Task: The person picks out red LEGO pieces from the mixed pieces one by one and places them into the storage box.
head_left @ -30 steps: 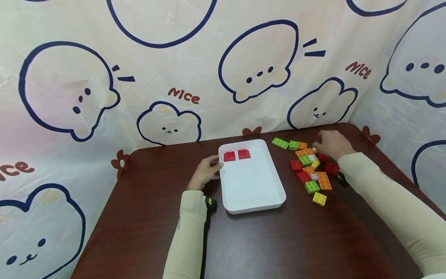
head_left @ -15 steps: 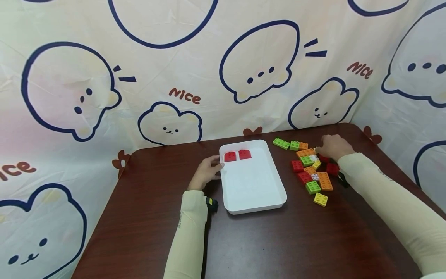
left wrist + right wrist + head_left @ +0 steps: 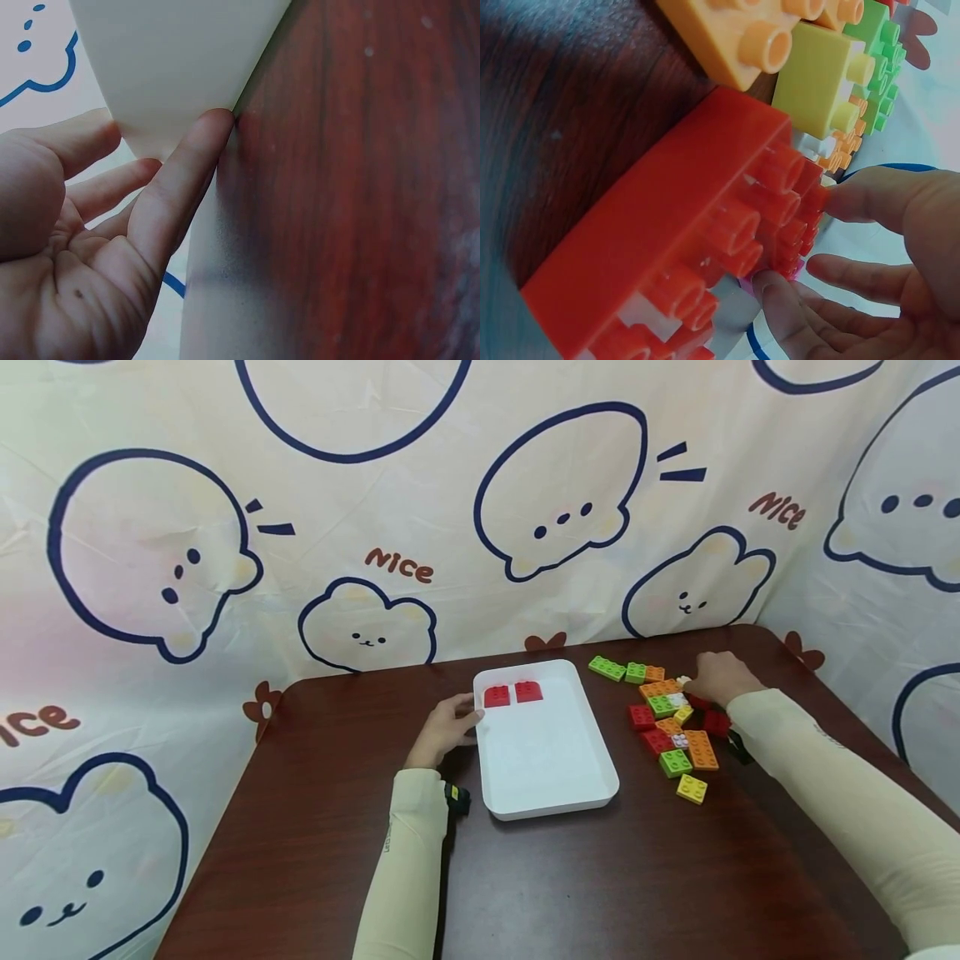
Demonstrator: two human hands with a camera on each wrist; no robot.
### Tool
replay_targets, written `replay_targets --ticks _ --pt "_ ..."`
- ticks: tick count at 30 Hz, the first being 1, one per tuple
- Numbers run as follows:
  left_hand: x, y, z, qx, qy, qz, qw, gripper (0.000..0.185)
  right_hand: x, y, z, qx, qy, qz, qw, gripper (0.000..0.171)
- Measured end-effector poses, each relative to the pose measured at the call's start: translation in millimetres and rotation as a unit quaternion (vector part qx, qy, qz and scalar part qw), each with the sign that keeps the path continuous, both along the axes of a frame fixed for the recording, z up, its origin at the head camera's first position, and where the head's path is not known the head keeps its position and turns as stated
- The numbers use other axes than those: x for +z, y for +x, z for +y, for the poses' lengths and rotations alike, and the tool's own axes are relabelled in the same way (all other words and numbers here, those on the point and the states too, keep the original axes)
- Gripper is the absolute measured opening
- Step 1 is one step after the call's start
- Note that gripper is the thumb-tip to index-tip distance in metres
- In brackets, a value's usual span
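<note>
A white tray lies mid-table with two red bricks side by side at its far end. My left hand rests beside the tray's left rim, fingers straight. In the left wrist view a fingertip touches the tray wall. To the right, my right hand sits on the far side of a loose brick pile, over a red brick. In the right wrist view the thumb and a fingertip pinch the far end of that long red brick.
A cartoon-print cloth hangs close behind and to the right of the dark wooden table. A green brick lies at the far edge of the pile, a yellow one nearest me. Orange and yellow-green bricks crowd the red one.
My right hand has slid a little to the right and settled lower on the pile's far side. The left hand and the tray have stayed in place.
</note>
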State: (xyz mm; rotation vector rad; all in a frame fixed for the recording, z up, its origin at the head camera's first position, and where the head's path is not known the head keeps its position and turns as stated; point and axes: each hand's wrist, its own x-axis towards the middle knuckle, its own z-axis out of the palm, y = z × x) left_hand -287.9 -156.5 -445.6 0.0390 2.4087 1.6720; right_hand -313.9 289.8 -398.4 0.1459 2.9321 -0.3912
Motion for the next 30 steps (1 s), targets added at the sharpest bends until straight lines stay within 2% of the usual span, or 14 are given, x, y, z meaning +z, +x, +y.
replay_targets --ticks 30 --pt "1.2 1.0 0.7 0.0 -0.008 0.004 1.0 0.054 -5.8 1.5 1.2 -0.013 -0.018 0.02 1.0 0.047"
